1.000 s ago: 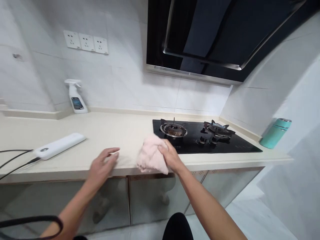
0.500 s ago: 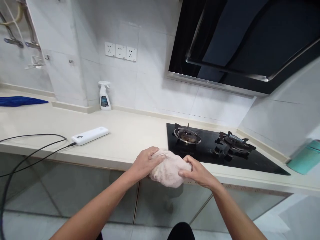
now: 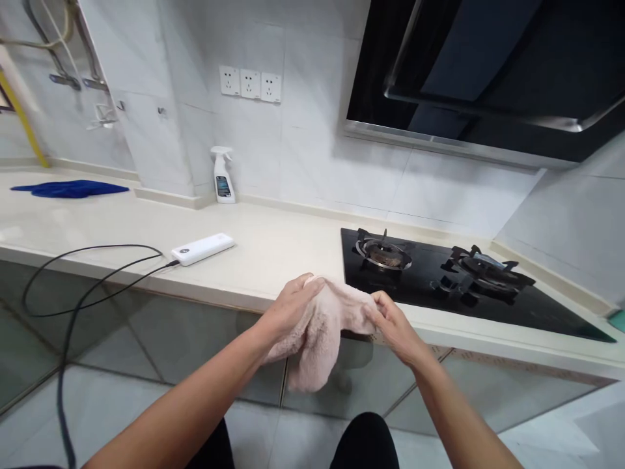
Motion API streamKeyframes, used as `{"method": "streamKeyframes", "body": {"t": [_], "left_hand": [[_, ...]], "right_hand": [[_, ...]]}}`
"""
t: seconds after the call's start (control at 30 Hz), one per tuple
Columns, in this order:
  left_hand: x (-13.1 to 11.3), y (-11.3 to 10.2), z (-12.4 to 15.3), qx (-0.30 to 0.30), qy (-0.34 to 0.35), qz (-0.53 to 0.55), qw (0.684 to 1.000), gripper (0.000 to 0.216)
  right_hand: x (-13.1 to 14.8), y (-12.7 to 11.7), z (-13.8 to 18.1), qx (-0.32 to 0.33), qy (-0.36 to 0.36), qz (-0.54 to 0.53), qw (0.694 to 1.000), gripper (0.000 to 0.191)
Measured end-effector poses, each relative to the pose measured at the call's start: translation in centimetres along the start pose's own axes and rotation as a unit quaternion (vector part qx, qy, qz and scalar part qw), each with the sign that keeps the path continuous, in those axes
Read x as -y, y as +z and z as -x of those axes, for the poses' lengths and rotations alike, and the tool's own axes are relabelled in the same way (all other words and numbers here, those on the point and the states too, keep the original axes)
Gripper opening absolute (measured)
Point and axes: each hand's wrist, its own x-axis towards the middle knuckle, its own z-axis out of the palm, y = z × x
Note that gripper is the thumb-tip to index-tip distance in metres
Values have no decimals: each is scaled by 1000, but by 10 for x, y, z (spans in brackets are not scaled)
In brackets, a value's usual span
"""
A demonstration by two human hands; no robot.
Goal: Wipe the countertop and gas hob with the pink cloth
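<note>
Both hands, left hand (image 3: 288,306) and right hand (image 3: 390,319), grasp fluffy pale-pink cloth (image 3: 322,332) over cream stone bench (image 3: 273,254) edge. Risk: hanging fold could slip floorward; black gas hob (image 3: 439,286) at 2 o'clock could snag it.

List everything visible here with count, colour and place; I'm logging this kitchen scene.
Cloth: 1, pale pink, held at the counter's front edge.
Cloth: 1, blue, far left on counter.
Spray bottle: 1, white, against wall.
Power bank: 1, white, on counter, black cable attached.
Gas hob: 1, black, two burners.
Range hood: 1, black, above the hob.
Wall sockets: 3, white.
Left hand: gripping pink cloth.
Right hand: gripping pink cloth.
</note>
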Motion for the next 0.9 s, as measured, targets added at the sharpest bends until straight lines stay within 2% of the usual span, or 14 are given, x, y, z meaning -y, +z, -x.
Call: {"method": "streamKeyframes", "body": {"t": [0.07, 0.13, 0.23, 0.27, 0.4, 0.47, 0.6, 0.67, 0.73, 0.8, 0.9], "left_hand": [[1, 2, 4, 5, 3, 24, 1000, 40], [-1, 0, 8, 1, 29, -11, 1000, 41], [-4, -7, 17, 6, 79, -101, 992, 40], [-5, -10, 21, 13, 90, -127, 988, 39], [2, -18, 34, 65, 63, -189, 978, 37], [10, -21, 36, 98, 32, -194, 976, 36], [23, -26, 30, 180, 24, -182, 966, 69], [24, -28, 24, 207, 30, -194, 959, 64], [22, -29, 20, 201, 39, -185, 961, 61], [20, -29, 20, 212, 31, -121, 969, 68], [27, -27, 29, 273, -35, -11, 961, 63]], "right_hand": [[-8, 17, 8, -3, 45, -121, 992, 51], [-15, 31, 16, 17, 79, -197, 977, 62], [-15, 38, 23, 99, 105, -162, 976, 61], [-11, 36, 23, 100, 101, -142, 980, 56], [20, 16, 12, -16, 54, -152, 987, 47], [39, 10, 2, -40, 28, -130, 990, 44], [75, 23, -12, 1, -53, -49, 997, 38], [93, 36, -15, 31, -92, -1, 995, 37], [110, 46, -16, 45, -126, 32, 991, 36], [122, 49, -16, 39, -149, 31, 988, 37], [131, 37, -16, -2, -166, 4, 986, 36]]}}
